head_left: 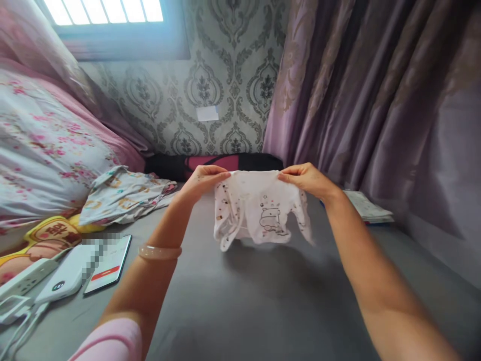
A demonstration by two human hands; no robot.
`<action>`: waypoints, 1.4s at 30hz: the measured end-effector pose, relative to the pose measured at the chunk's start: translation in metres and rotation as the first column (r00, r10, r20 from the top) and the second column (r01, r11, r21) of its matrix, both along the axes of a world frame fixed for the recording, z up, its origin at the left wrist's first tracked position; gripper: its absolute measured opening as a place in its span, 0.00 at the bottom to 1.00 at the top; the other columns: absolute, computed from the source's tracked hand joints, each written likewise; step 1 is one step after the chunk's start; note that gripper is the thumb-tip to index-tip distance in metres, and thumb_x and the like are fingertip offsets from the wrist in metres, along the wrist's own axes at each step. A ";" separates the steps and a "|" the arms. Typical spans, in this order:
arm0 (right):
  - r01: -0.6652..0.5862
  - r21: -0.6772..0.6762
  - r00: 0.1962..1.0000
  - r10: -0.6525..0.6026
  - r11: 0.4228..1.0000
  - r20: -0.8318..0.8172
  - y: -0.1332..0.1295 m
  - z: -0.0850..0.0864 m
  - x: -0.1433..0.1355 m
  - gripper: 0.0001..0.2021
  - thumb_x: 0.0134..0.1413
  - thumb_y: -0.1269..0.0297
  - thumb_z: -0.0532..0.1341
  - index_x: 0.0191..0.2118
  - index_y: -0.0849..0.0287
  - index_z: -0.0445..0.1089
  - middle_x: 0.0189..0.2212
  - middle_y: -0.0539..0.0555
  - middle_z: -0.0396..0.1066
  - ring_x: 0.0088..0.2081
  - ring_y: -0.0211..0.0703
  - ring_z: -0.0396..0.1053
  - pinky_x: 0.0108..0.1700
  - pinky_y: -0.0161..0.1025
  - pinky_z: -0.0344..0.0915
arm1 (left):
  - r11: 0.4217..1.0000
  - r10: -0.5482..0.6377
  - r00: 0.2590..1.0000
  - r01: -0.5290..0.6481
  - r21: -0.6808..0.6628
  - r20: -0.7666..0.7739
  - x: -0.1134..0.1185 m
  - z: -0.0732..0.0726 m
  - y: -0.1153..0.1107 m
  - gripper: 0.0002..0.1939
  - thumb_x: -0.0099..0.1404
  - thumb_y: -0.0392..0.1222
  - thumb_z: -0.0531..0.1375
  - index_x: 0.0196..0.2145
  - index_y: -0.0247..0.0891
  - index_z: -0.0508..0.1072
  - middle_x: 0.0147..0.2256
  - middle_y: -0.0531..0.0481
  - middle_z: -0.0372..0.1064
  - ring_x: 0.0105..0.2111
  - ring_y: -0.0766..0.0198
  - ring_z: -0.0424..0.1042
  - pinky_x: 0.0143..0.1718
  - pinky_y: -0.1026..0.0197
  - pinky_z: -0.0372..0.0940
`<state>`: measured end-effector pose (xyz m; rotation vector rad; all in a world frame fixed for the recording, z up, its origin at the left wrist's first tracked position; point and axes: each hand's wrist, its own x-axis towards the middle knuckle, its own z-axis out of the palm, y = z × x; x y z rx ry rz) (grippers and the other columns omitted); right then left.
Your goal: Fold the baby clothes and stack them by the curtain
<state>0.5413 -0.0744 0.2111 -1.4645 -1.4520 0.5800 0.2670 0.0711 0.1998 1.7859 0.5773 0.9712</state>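
Note:
A small white baby top (259,208) with a cartoon animal print and patterned long sleeves hangs in the air over a grey sheet. My left hand (206,180) pinches it at the left shoulder, thumb and fingers pressed together. At the right shoulder, my right hand (308,179) grips it the same way. The top's neckline is stretched between both hands, and its lower edge hangs above the sheet, with a shadow beneath. The left sleeve droops in folds; the right one swings outward, slightly blurred.
Patterned cloths (126,195) lie at the left beside a floral bundle (48,145). Nearer are a phone (108,265), a white power bank (67,273), a power strip (28,278) and cables. Folded cloth (366,206) lies at the right, by purple curtains (349,90).

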 end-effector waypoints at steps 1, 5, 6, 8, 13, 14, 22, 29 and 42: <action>-0.005 0.004 1.000 0.005 1.000 0.002 0.001 -0.001 0.000 0.20 0.41 0.47 0.69 0.35 0.58 0.79 0.29 0.52 0.77 0.28 0.38 0.69 0.30 0.35 0.64 | 1.000 0.003 1.000 -0.003 0.013 0.014 0.001 -0.002 0.001 0.19 0.49 0.51 0.69 0.32 0.33 0.78 0.26 0.50 0.73 0.25 0.68 0.68 0.27 0.66 0.61; 0.002 0.019 1.000 -0.003 1.000 0.019 0.004 -0.005 -0.001 0.22 0.40 0.44 0.69 0.33 0.59 0.78 0.28 0.52 0.76 0.28 0.39 0.69 0.30 0.35 0.64 | 0.997 -0.004 0.999 0.001 0.071 0.049 0.006 -0.008 0.002 0.18 0.52 0.52 0.67 0.32 0.33 0.76 0.24 0.53 0.69 0.23 0.71 0.64 0.25 0.67 0.57; 0.010 0.028 1.000 -0.011 1.000 0.011 0.005 -0.006 -0.001 0.23 0.41 0.43 0.68 0.34 0.60 0.78 0.28 0.53 0.76 0.28 0.39 0.69 0.30 0.35 0.64 | 0.995 0.000 0.998 -0.006 0.097 0.055 0.008 -0.010 0.003 0.17 0.53 0.52 0.66 0.33 0.34 0.76 0.24 0.54 0.68 0.22 0.71 0.63 0.24 0.68 0.56; 0.030 0.058 1.000 -0.030 0.998 0.001 0.008 -0.009 -0.003 0.25 0.42 0.41 0.66 0.34 0.61 0.77 0.29 0.53 0.76 0.29 0.40 0.69 0.30 0.36 0.64 | 0.984 0.040 0.997 -0.050 0.172 0.062 0.012 -0.013 0.004 0.16 0.56 0.52 0.64 0.33 0.34 0.75 0.22 0.56 0.64 0.21 0.72 0.60 0.22 0.68 0.53; 0.115 0.208 0.968 -0.157 0.971 0.197 0.012 -0.012 -0.006 0.25 0.51 0.41 0.59 0.35 0.62 0.75 0.29 0.54 0.74 0.30 0.41 0.67 0.31 0.36 0.62 | 0.832 0.241 0.970 -0.217 0.510 0.021 0.015 -0.016 0.004 0.13 0.65 0.48 0.57 0.36 0.36 0.75 0.25 0.54 0.65 0.25 0.69 0.62 0.28 0.67 0.57; 0.143 0.234 0.946 -0.202 0.962 0.252 0.011 -0.012 -0.008 0.24 0.54 0.42 0.58 0.35 0.62 0.75 0.29 0.53 0.74 0.30 0.41 0.67 0.31 0.35 0.61 | 0.770 0.288 0.957 -0.240 0.591 0.014 0.014 -0.015 0.003 0.13 0.66 0.48 0.56 0.37 0.37 0.75 0.28 0.53 0.67 0.26 0.69 0.63 0.30 0.66 0.59; 0.273 0.402 0.763 -0.452 0.874 0.463 -0.007 -0.014 -0.024 0.17 0.64 0.54 0.53 0.40 0.59 0.74 0.34 0.55 0.76 0.35 0.44 0.70 0.39 0.38 0.62 | 0.397 0.470 0.881 -0.268 0.878 0.056 -0.007 0.003 -0.024 0.14 0.69 0.49 0.55 0.42 0.40 0.77 0.32 0.51 0.67 0.28 0.69 0.66 0.32 0.67 0.60; 0.161 0.504 0.645 -0.476 0.849 0.597 -0.066 0.002 -0.051 0.16 0.66 0.54 0.51 0.43 0.53 0.74 0.41 0.54 0.75 0.42 0.47 0.72 0.45 0.42 0.66 | 0.351 0.371 0.927 -0.200 0.915 0.060 -0.051 0.033 -0.070 0.12 0.68 0.48 0.57 0.41 0.42 0.78 0.30 0.51 0.68 0.24 0.71 0.64 0.27 0.67 0.60; 0.056 -0.048 0.856 -0.023 0.997 0.516 -0.109 0.015 -0.056 0.14 0.59 0.50 0.58 0.41 0.49 0.78 0.32 0.49 0.78 0.33 0.47 0.74 0.32 0.39 0.68 | 0.853 0.104 0.893 0.146 0.501 -0.437 -0.084 0.024 -0.087 0.10 0.63 0.49 0.59 0.34 0.46 0.79 0.19 0.57 0.67 0.18 0.68 0.63 0.16 0.67 0.55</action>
